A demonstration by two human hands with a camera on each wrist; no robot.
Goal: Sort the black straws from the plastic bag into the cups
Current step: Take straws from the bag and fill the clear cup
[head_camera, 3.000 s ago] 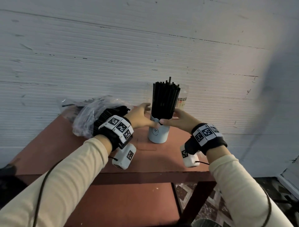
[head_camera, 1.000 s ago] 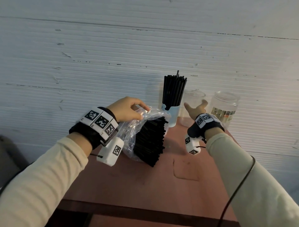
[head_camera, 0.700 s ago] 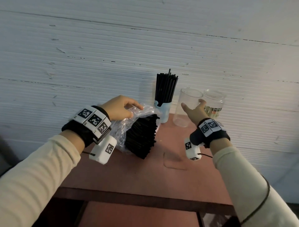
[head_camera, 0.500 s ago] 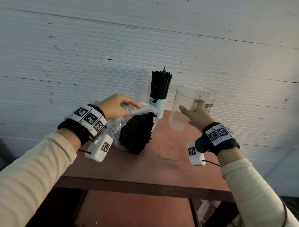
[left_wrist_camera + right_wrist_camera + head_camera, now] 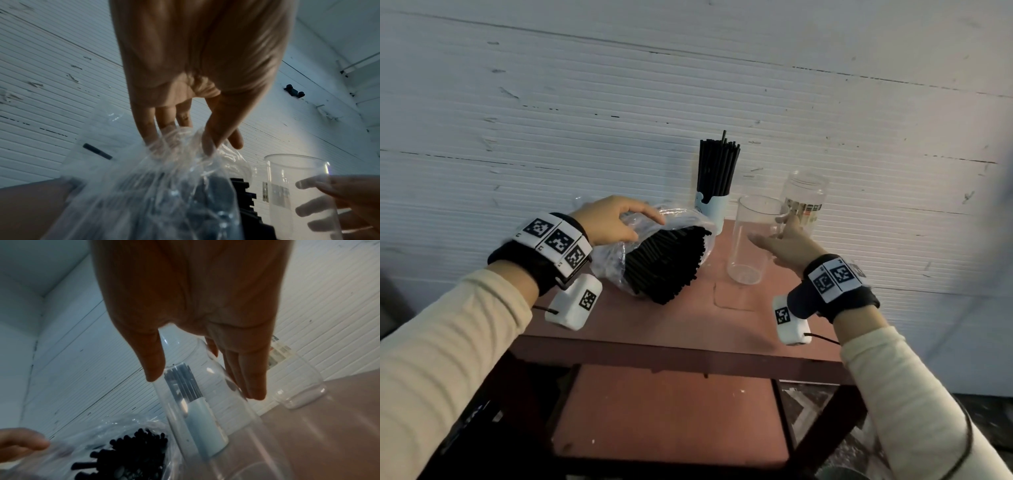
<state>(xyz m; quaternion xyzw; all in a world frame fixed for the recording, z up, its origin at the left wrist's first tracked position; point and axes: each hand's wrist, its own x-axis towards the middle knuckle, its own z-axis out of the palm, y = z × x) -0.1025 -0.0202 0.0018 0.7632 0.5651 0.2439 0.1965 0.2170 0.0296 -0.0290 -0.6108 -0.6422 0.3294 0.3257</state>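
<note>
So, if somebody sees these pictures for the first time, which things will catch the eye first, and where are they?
Most striking is the dense bundle of black straws spilling from the clear plastic bag at the table's left, which the left hand pinches at the top. Behind it, against the wall, a light blue cup stands packed with upright straws. To its right, the right hand holds an empty clear cup, with a labelled clear jar just behind.

The light was dim and cool, brightest on the white wall (image 5: 619,102) to the right of the clear cup (image 5: 298,186). Both wrist views showed soft motion blur, with each palm dark and unfocused. The head view bowed the wall's lines and darkened toward its corners.
</note>
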